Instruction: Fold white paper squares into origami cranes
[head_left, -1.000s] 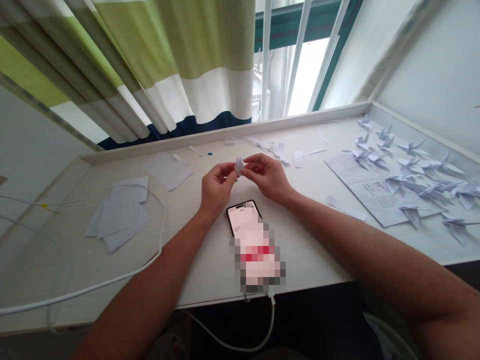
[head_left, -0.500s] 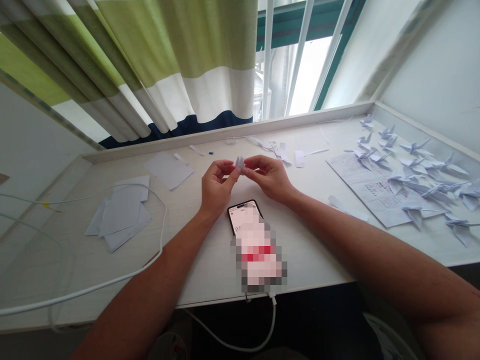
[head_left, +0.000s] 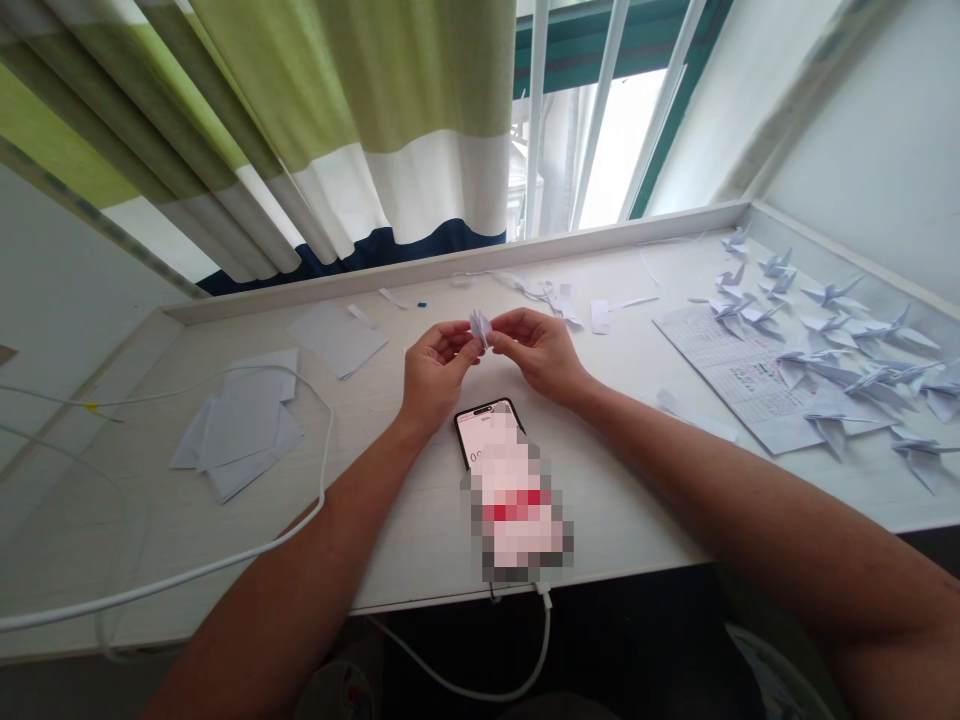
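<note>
Between my two hands is a small folded piece of white paper [head_left: 480, 327], its pointed tips facing up. My left hand [head_left: 439, 372] pinches it from the left with thumb and fingers. From the right, the thumb and fingertips of my right hand [head_left: 544, 352] grip its other side. Both hands are held over the table, beyond a phone [head_left: 487, 430] that lies face up with most of its screen blurred out. The lower folds of the paper are partly covered by my fingertips.
Several folded paper cranes [head_left: 832, 360] stand at the right, some on a written sheet [head_left: 705, 365]. Loose paper sheets [head_left: 244, 425] lie at the left, another stack [head_left: 337, 340] behind them. A white cable [head_left: 326, 470] loops over my left forearm. Paper scraps [head_left: 600, 316] lie farther back.
The folded paper has turned slightly between my fingers and shows more of its side. Both hands stay almost in the same place, still gripping it.
</note>
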